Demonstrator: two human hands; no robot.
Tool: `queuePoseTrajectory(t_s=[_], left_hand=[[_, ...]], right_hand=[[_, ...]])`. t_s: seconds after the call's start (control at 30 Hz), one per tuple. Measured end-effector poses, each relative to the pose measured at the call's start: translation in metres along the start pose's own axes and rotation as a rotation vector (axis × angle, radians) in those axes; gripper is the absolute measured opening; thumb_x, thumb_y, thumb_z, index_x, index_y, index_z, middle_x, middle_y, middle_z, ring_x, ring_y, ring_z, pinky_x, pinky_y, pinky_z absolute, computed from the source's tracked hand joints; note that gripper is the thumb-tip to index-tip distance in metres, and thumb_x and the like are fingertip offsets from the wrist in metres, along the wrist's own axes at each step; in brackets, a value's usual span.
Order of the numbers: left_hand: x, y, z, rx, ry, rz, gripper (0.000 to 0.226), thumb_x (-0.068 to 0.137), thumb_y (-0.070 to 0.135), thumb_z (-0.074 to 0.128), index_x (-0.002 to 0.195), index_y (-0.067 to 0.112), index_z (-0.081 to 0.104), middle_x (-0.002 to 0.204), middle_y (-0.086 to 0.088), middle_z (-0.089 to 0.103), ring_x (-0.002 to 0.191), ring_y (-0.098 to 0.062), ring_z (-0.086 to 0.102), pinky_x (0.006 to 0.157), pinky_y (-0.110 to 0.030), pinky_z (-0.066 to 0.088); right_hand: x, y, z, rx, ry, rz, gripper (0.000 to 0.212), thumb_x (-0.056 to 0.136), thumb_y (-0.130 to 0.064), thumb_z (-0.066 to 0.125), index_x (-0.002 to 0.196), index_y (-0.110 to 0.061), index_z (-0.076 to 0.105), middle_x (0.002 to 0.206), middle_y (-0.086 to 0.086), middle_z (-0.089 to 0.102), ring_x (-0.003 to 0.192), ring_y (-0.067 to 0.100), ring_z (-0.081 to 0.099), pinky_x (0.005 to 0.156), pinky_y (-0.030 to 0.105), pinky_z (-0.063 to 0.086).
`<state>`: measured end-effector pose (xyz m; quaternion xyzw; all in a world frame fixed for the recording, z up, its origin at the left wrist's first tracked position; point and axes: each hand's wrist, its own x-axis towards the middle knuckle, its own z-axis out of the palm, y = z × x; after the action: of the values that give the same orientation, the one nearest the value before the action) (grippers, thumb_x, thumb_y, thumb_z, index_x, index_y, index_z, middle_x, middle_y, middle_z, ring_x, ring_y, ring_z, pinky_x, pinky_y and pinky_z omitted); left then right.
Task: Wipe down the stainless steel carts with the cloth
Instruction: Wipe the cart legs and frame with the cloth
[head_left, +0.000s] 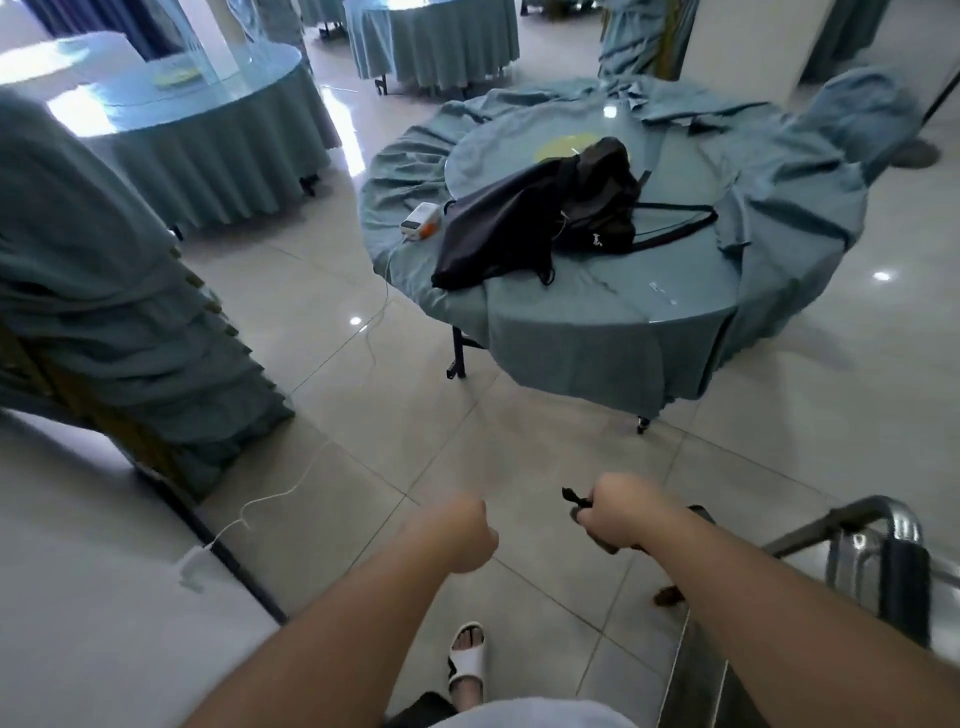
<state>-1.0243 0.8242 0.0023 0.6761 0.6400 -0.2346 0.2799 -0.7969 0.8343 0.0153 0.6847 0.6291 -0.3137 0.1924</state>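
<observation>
Head view shows, from the left, a white cable (270, 501) trailing over the floor tiles, then the left hand (457, 535) clenched in a fist around nothing. Just right of it, the right hand (618, 514) grips a dark cloth (582, 506), bunched, with 1 end poking out. It looks light and limp, best held wadded in the palm. At far right stands the stainless steel cart (857, 525); its rails look hard, slick and rigid. Beyond sits a draped table (597, 332).
</observation>
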Motion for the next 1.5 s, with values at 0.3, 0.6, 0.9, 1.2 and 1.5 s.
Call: queuePoseTrajectory(t_s=[0.3,0.6,0.9,1.2,1.5], left_hand=[[0.136,0.036,-0.114,0.144,-0.063,0.205,0.050,0.104,0.040,0.039,0.147,0.018,0.052,0.141,-0.009,0.059,0.123,-0.033,0.058,0.098,-0.044,0.050],[0.244,0.197,-0.188,0.327,-0.021,0.492,0.046,0.105,0.044,0.036,0.137,0.019,0.057,0.143,-0.008,0.059,0.126,-0.032,0.057,0.099,-0.043,0.047],[0.320,0.412,-0.276,0.494,0.009,0.694,0.033,0.112,0.034,0.041,0.131,0.016,0.060,0.133,-0.010,0.059,0.123,-0.036,0.057,0.102,-0.054,0.050],[0.397,0.624,-0.289,0.628,-0.100,0.826,0.043,0.107,0.038,0.032,0.131,0.013,0.059,0.134,-0.012,0.062,0.120,-0.035,0.060,0.096,-0.044,0.050],[0.423,0.841,-0.282,0.790,-0.182,1.076,0.048,0.106,0.046,0.035,0.137,0.018,0.058,0.137,-0.009,0.062,0.120,-0.032,0.060,0.094,-0.041,0.045]], right_hand=[[0.056,0.012,-0.080,0.228,0.066,0.245,0.039,0.100,-0.049,0.054,0.105,-0.016,0.071,0.093,0.005,0.069,0.087,0.027,0.066,0.073,0.032,0.054],[0.121,0.144,-0.135,0.469,0.055,0.506,0.034,0.097,-0.049,0.055,0.100,-0.018,0.070,0.090,0.003,0.069,0.088,0.025,0.068,0.083,0.036,0.058],[0.160,0.324,-0.259,0.619,0.177,0.614,0.041,0.101,-0.045,0.053,0.101,-0.009,0.072,0.096,0.010,0.073,0.088,0.029,0.071,0.077,0.031,0.055],[0.179,0.465,-0.281,0.838,0.204,0.785,0.039,0.101,-0.048,0.055,0.090,-0.013,0.069,0.088,0.008,0.074,0.072,0.023,0.064,0.064,0.028,0.046],[0.152,0.600,-0.273,1.168,0.285,1.148,0.055,0.096,-0.056,0.058,0.064,-0.014,0.075,0.061,-0.003,0.073,0.062,0.016,0.070,0.056,0.026,0.049]])
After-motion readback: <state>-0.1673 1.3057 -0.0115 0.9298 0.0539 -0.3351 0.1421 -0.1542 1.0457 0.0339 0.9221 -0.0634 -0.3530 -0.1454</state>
